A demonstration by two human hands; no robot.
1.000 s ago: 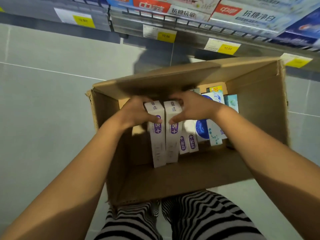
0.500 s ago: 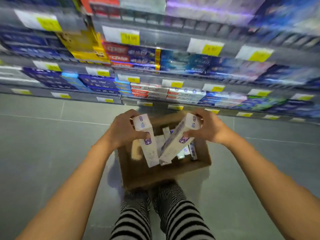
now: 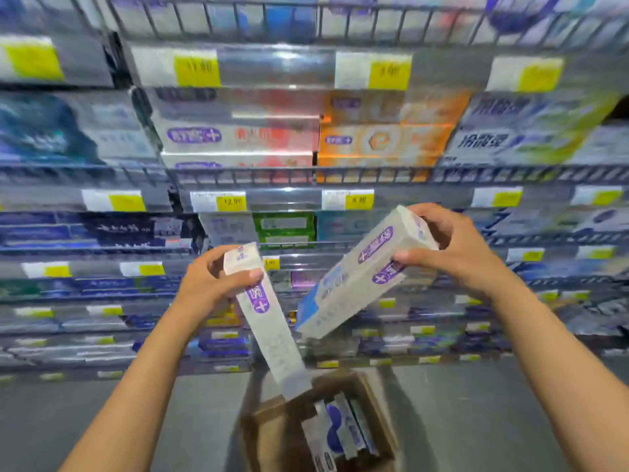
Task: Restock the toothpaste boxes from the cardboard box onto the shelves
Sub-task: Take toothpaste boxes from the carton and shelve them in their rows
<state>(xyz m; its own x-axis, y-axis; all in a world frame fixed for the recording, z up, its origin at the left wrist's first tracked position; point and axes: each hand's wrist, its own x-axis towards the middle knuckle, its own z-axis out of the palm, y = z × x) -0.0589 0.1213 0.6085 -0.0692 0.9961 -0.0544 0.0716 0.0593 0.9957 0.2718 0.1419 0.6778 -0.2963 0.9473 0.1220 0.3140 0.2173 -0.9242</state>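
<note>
My left hand [image 3: 212, 279] grips the top end of a white toothpaste box with a purple logo [image 3: 269, 321], which hangs down and tilts to the right. My right hand [image 3: 452, 250] holds a second white and purple toothpaste box [image 3: 357, 277], angled with its blue end low to the left. Both boxes are raised in front of the shelves [image 3: 306, 175]. Below them on the floor stands the open cardboard box [image 3: 269, 434], with several more toothpaste boxes [image 3: 337, 427] upright inside.
Wire-fronted shelves packed with toothpaste fill the view, with yellow price tags [image 3: 197, 68] along each rail. Matching white and purple boxes [image 3: 235, 136] lie on an upper shelf beside orange ones [image 3: 384, 139]. Grey floor [image 3: 102, 410] surrounds the carton. The picture is motion-blurred.
Both hands lifted the two white boxes out of the carton and up in front of the shelves. The view swung upward from the carton to the shelving.
</note>
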